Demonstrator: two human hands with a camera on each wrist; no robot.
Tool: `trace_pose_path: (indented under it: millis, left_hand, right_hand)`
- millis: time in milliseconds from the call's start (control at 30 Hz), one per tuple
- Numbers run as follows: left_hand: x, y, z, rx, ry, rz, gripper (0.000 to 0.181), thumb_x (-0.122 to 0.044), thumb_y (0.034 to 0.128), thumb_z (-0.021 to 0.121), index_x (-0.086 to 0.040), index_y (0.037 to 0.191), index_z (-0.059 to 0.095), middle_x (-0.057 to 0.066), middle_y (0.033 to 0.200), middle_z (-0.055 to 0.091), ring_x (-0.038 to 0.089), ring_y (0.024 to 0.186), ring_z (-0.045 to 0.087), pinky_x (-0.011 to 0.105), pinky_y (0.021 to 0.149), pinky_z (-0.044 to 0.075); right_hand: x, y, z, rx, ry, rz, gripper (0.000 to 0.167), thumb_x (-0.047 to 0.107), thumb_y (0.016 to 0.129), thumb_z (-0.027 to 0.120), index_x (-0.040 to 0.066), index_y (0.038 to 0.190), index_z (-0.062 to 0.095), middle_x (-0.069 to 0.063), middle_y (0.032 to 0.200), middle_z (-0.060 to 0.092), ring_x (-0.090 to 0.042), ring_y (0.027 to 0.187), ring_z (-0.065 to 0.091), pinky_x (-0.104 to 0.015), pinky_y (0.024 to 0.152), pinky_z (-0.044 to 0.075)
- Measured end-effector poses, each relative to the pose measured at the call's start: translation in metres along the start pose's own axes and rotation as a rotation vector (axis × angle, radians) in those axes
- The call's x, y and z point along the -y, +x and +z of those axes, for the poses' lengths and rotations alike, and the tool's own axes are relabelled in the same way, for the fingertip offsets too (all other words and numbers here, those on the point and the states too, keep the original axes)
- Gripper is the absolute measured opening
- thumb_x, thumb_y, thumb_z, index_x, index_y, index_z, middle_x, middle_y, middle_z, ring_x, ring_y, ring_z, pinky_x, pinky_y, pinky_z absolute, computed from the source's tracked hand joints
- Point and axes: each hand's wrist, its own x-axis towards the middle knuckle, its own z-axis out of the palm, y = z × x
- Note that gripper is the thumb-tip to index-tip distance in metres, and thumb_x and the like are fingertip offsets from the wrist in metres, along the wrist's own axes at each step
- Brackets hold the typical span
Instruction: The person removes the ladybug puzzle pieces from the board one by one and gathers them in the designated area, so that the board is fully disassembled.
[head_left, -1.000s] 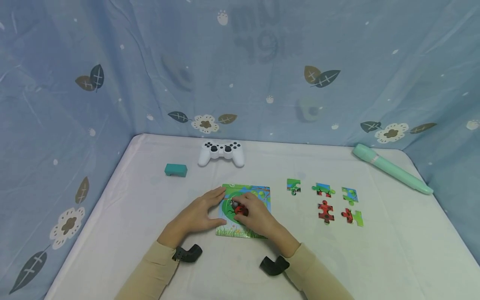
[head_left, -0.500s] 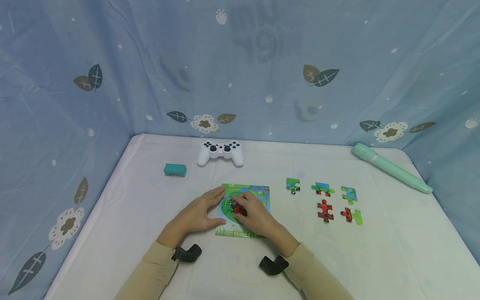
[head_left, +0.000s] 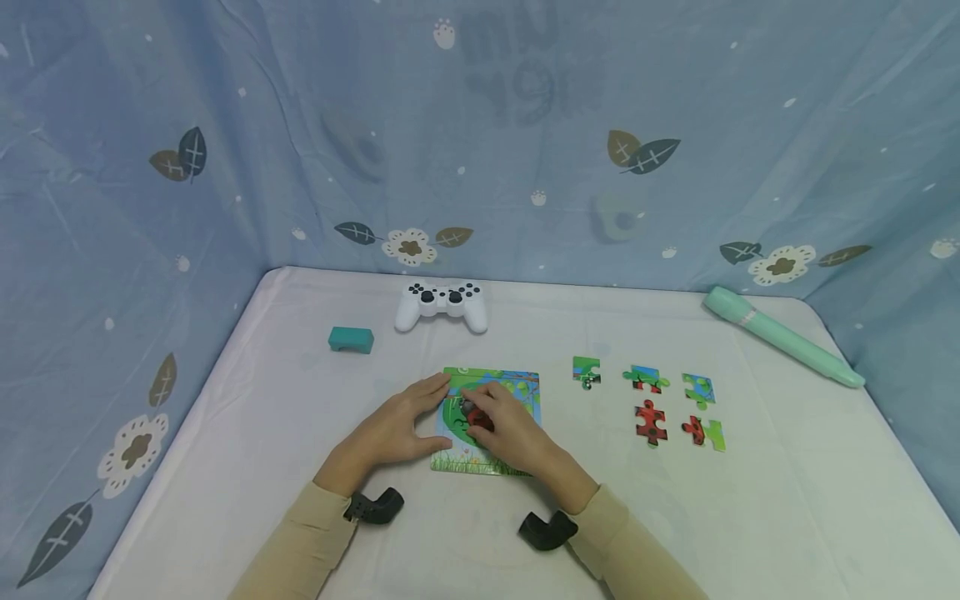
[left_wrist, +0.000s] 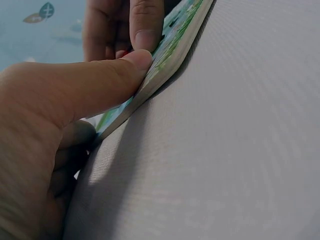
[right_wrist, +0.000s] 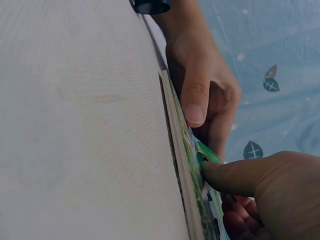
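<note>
A square jigsaw puzzle board point(head_left: 483, 468) lies flat on the white table, with a ladybug on a green leaf in its picture. My left hand point(head_left: 401, 423) rests at the board's left edge, fingers near the upper corner and thumb touching the rim lower down. Over the board's middle, my right hand point(head_left: 513, 432) pinches a puzzle piece point(right_wrist: 207, 152) between thumb and fingers. That piece shows green at its edge and sits slightly raised in the right wrist view; most of it is hidden by the hand.
Several loose puzzle pieces point(head_left: 650, 423) lie right of the board. Behind it stand a white game controller point(head_left: 442, 307) and a small teal block point(head_left: 351, 339). A mint-green tapered tube point(head_left: 783, 336) lies at the far right. Blue patterned cloth point(head_left: 480, 150) hangs behind the table.
Both hands stay at the same places on the board. The right fingers shift only very slightly over the ladybug area; the loose pieces have not moved.
</note>
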Motion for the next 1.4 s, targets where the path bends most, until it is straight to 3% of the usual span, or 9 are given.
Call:
trace_pose_path:
  millis: [233,433,667,933,1167,1400]
  left_hand:
    - [0.0,0.0,-0.002,0.004,-0.003,-0.009,0.083,-0.05,0.0807,0.069,-0.002,0.142,0.041,0.006,0.153,0.034,0.027,0.14,0.033,0.043,0.113,0.035]
    - [-0.001,0.001,-0.001,0.016,-0.019,-0.017,0.083,-0.049,0.0806,0.07,-0.002,0.142,0.04,0.008,0.153,0.032,0.028,0.141,0.031,0.042,0.114,0.032]
    - [-0.003,0.001,0.001,0.03,-0.025,-0.033,0.086,-0.05,0.0802,0.069,-0.002,0.143,0.038,0.007,0.154,0.03,0.028,0.142,0.029,0.041,0.115,0.029]
    - [-0.003,0.0,-0.002,0.028,-0.018,-0.04,0.085,-0.05,0.08,0.07,-0.001,0.143,0.039,0.007,0.154,0.031,0.027,0.142,0.03,0.042,0.115,0.03]
    - [-0.003,0.0,-0.002,0.021,-0.016,-0.045,0.086,-0.05,0.0796,0.07,-0.002,0.143,0.039,0.007,0.154,0.031,0.027,0.141,0.03,0.042,0.115,0.03]
    - [-0.002,0.001,-0.001,0.025,-0.01,-0.044,0.086,-0.051,0.0798,0.07,-0.002,0.144,0.038,0.007,0.154,0.032,0.027,0.141,0.03,0.041,0.115,0.03]
  right_hand:
    - [-0.001,0.001,-0.006,-0.016,-0.022,0.02,0.047,0.018,0.086,0.07,0.003,0.128,0.056,-0.009,0.118,0.055,-0.017,0.103,0.055,-0.032,0.086,0.053]
    - [0.0,-0.003,-0.028,-0.051,0.022,0.059,0.045,0.016,0.086,0.07,0.003,0.127,0.057,-0.009,0.117,0.056,-0.018,0.1,0.058,-0.034,0.082,0.055]
    - [-0.014,-0.027,-0.058,-0.09,0.1,0.089,0.048,0.013,0.084,0.072,0.003,0.127,0.057,-0.008,0.115,0.058,-0.022,0.096,0.062,-0.038,0.082,0.056]
    - [-0.042,-0.065,-0.086,-0.122,0.012,0.187,0.048,0.01,0.081,0.074,0.003,0.126,0.059,-0.006,0.115,0.061,-0.019,0.093,0.063,-0.032,0.079,0.057]
    - [-0.063,-0.093,-0.098,-0.104,0.006,0.3,0.046,0.011,0.082,0.074,0.004,0.124,0.059,-0.004,0.106,0.064,-0.021,0.092,0.064,-0.027,0.076,0.057]
    - [-0.075,-0.1,-0.097,-0.115,-0.073,0.268,0.04,0.009,0.082,0.073,0.003,0.12,0.061,-0.006,0.107,0.062,-0.02,0.091,0.062,-0.035,0.079,0.055]
